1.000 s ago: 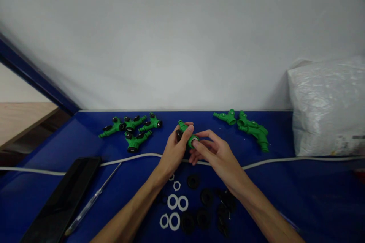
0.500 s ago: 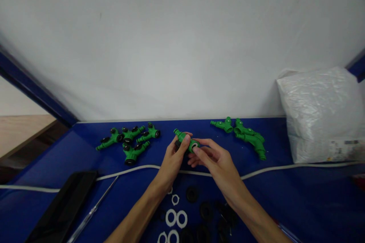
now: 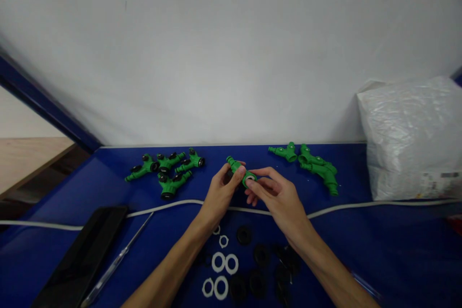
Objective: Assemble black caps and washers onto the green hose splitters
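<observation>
A green Y-shaped hose connector [image 3: 236, 167] is held above the blue table, tilted, with its wide mouth toward me. My left hand [image 3: 224, 185] is closed around its body, thumb on top. At the mouth, my right hand [image 3: 272, 190] pinches the connector, its thumb pressed on a pale ring [image 3: 250, 179] seated inside and its index finger along the far rim. The right thumb covers part of that ring. Below the hands lie several white rings [image 3: 218, 262] of two sizes and several black rings [image 3: 243, 235].
Several green connectors with black fittings [image 3: 173, 184] are grouped at the left. Plain green connectors [image 3: 287, 152] lie at the right, near a white plastic-wrapped package [image 3: 411, 142]. A white cable [image 3: 346, 211] crosses the table. A dark phone-like slab [image 3: 86, 250] and a thin screwdriver-like tool [image 3: 117, 262] lie front left.
The view has shifted slightly, so most things on the table appear a little higher and to the right. Both hands stay on the connector, the right thumb still at its mouth.
</observation>
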Action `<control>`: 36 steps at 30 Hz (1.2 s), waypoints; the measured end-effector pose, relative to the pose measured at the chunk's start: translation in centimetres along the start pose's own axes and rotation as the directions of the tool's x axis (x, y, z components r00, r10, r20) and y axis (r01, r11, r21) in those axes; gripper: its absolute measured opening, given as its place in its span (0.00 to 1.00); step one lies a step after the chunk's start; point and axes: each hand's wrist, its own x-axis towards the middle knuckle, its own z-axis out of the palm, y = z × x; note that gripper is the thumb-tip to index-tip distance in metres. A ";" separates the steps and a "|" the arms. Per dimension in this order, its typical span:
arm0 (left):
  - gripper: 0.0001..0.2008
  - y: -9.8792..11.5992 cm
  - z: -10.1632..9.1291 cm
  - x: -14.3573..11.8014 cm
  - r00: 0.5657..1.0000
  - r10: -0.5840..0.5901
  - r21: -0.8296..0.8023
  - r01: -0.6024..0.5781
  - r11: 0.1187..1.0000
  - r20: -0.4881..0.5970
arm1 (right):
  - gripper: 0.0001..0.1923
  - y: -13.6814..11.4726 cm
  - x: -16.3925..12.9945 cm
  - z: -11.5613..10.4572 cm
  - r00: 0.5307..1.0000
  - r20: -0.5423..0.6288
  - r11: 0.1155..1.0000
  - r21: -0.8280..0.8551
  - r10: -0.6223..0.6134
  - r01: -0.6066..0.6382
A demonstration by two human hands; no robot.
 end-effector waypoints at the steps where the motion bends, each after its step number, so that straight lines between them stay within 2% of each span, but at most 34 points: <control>1: 0.26 -0.1 0.0 0.0 1.000 0.005 0.000 -0.005 1.000 0.002 | 0.20 0.0 0.0 0.0 1.000 0.002 1.000 0.001 -0.002 0.002; 16: 0.24 -0.4 0.1 0.1 1.000 0.002 -0.015 -0.002 1.000 0.012 | 0.19 0.0 -0.2 -0.1 1.000 -0.018 1.000 0.004 0.017 -0.016; 24: 0.23 -0.8 0.2 -0.1 0.999 -0.039 -0.107 0.040 0.993 0.008 | 0.20 -0.1 -0.1 -0.2 0.999 -0.029 1.000 -0.004 0.023 -0.023; 36: 0.23 -0.5 0.4 -0.2 1.000 -0.014 -0.078 0.014 0.997 -0.006 | 0.20 -0.2 -0.2 -0.1 0.998 -0.045 0.999 -0.006 0.036 -0.036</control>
